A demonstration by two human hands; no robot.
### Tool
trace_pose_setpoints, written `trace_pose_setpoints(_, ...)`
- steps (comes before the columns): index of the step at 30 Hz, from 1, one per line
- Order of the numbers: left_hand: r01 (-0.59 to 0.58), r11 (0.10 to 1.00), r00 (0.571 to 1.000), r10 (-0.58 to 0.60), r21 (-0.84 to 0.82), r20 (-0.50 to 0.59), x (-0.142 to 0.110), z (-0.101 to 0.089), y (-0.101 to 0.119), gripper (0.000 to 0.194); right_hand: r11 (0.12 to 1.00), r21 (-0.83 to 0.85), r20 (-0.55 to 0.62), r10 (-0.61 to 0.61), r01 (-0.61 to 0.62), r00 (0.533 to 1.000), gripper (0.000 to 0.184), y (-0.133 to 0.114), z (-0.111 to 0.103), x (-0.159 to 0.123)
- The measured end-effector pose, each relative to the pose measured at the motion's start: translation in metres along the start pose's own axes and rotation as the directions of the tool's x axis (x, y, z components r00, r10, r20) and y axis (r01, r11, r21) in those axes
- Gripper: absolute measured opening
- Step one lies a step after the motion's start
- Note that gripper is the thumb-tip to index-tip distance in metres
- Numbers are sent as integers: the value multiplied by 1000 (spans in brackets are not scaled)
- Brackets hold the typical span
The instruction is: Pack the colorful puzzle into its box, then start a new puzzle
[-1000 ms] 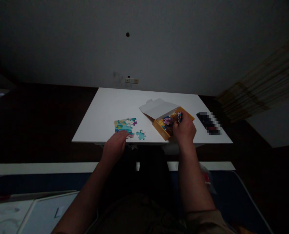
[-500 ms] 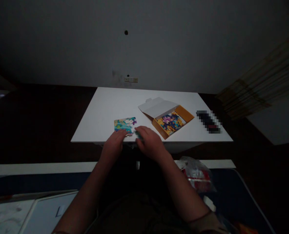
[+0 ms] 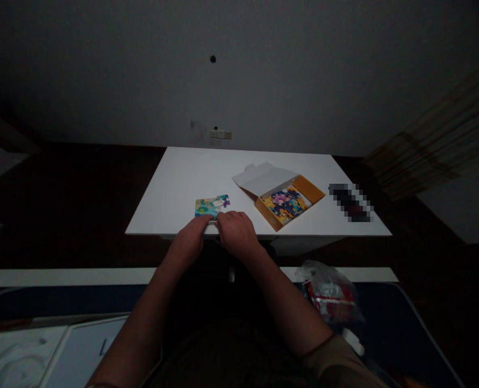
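Observation:
A partly joined jigsaw puzzle (image 3: 207,207), teal with yellow, white and purple patches, lies flat near the front edge of the white table (image 3: 175,178). My left hand (image 3: 189,237) has its fingers bent onto the puzzle's near edge, holding it. Beside it my right hand (image 3: 237,230) is closed at the puzzle's near right corner, thumb and fingertips together. The puzzle piece it pinches is mostly hidden under the fingers. The two hands' fingertips nearly meet.
An open orange box (image 3: 272,216) holds several colourful puzzle pieces (image 3: 286,203), its white lid folded back. Farther right lies a pixelated dark object (image 3: 349,202). A plastic bag with red packaging (image 3: 332,293) sits on the dark blue surface beside me.
My right hand has moved left with a greenish puzzle piece, up against the puzzle and close to my left hand. The whole view has shifted slightly.

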State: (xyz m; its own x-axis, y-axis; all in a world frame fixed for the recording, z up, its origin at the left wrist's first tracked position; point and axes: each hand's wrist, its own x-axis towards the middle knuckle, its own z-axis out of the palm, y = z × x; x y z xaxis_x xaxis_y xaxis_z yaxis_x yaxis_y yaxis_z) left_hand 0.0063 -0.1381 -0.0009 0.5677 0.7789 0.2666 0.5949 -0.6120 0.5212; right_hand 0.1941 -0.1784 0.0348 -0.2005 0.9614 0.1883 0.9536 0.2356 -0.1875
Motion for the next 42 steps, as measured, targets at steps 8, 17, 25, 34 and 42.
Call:
trace_pose_setpoints(8, 42, 994, 988, -57, -102, -145, -2, -6, 8, 49, 993, 110, -75, 49, -40, 996, 29, -5, -4, -4)
trace_pose_setpoints(17, -119, 836, 900, -137, -535, -414, -3, -1, 48, 34, 664, 745, -256, 198, 63, 946, 20, -21, 5, -16)
trace_pose_setpoints(25, -49, 999, 976, 43, -24, -214, 2, 19, 15, 60, 902, 362, -505, 402, -236, 764, 29, 65, -24, -39)
trace_pose_setpoints(34, 3, 958, 996, 22, 287, -83, 0, 24, 11, 42, 897, 88, -647, 382, -433, 660, 26, 130, -36, -61)
trace_pose_setpoints(42, 0, 912, 1000, 12, 410, -27, -5, 21, 30, 43, 994, 109, -255, 57, -30, 965, 44, 16, 14, -34)
